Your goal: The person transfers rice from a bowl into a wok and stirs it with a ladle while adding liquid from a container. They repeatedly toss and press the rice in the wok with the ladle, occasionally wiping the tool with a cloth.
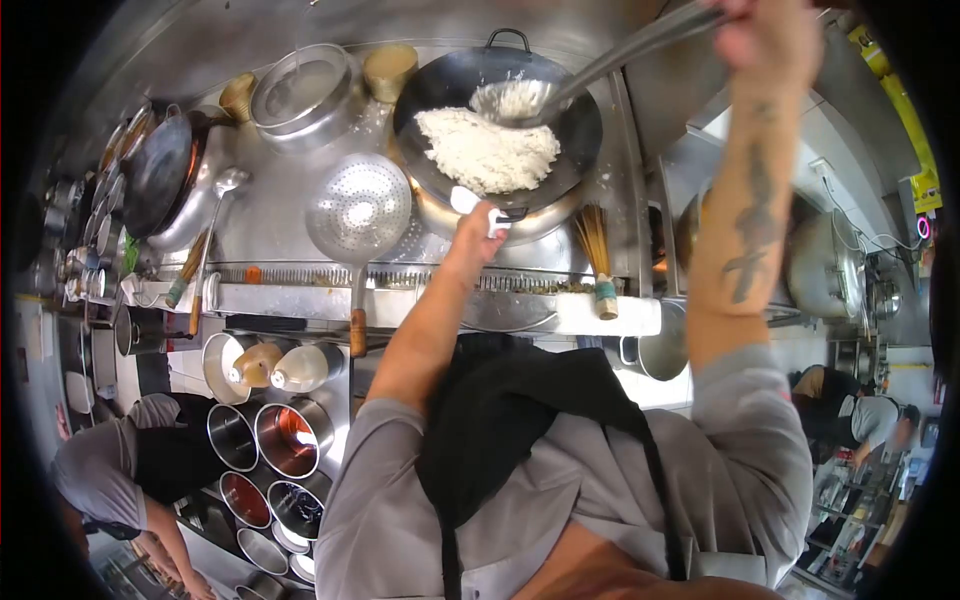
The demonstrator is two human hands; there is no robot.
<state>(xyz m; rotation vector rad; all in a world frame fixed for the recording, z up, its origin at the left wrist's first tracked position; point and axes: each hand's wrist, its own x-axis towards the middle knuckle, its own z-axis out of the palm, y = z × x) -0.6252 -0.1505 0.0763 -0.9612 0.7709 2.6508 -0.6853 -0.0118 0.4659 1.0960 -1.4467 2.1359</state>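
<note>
A black wok (420, 85) sits on the stove with a mound of white rice (490, 150) in it. Closed around the wok's near handle, with a folded white cloth (464, 200) against it, is my left hand (478, 238). My right hand (755, 40), raised at the upper right and slightly blurred, grips the handle of a metal ladle (630, 52). The ladle's bowl is inside the wok at the far side of the mound and has rice in it. Part of the right hand's fingers is cut off by the frame's top edge.
Left of the wok lies a perforated strainer (360, 205) with a wooden handle. A bamboo brush (597, 260) rests to the right. Metal pots of sauce (292, 438) stand at lower left, near a bending person (130, 460). Another person (860, 415) is at far right.
</note>
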